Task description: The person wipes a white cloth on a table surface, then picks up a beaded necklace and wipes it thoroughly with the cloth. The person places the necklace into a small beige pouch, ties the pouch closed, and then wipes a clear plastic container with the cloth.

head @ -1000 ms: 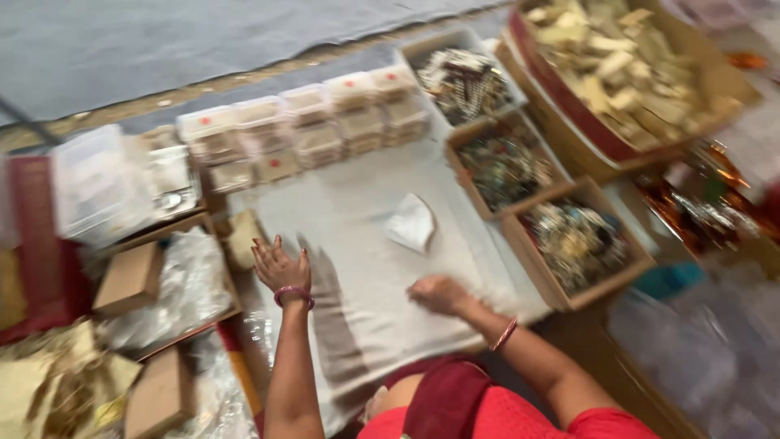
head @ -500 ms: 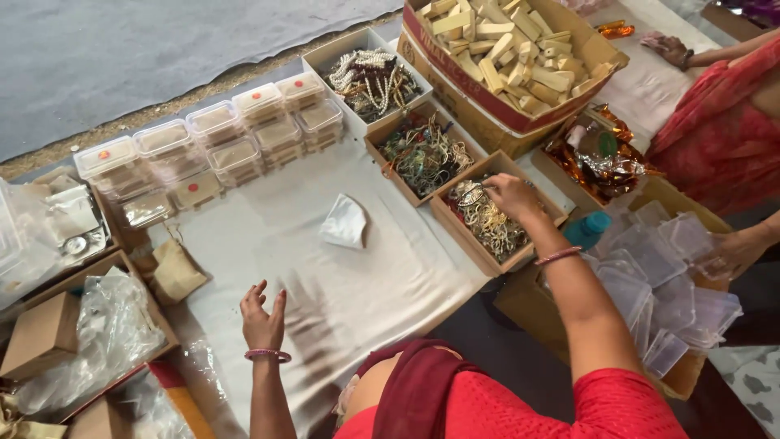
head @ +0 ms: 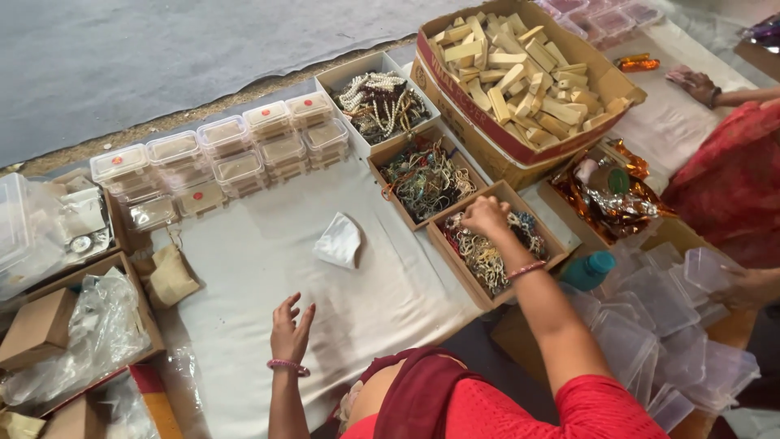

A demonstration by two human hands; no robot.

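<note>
My right hand [head: 486, 218] reaches into a small cardboard box of beaded strings [head: 532, 232] at the right of the white cloth [head: 268, 268]; its fingers curl down among the beads, and whether it grips any I cannot tell. My left hand [head: 291, 329] hovers open just above the cloth near me, fingers spread, holding nothing. A folded white pouch [head: 339, 241] lies on the cloth between the two hands.
Two more bead boxes [head: 426, 175] [head: 380, 102] sit beyond. A large carton of pale wooden pieces [head: 520, 73] stands far right. Stacked clear lidded containers [head: 219, 158] line the cloth's far edge. Empty clear boxes [head: 658, 325], a teal bottle [head: 589, 271], another person's hand [head: 695, 84] at right.
My right hand went from the cloth to the bead box at right and settled into it. My left hand stays raised over the cloth. The view shifted right.
</note>
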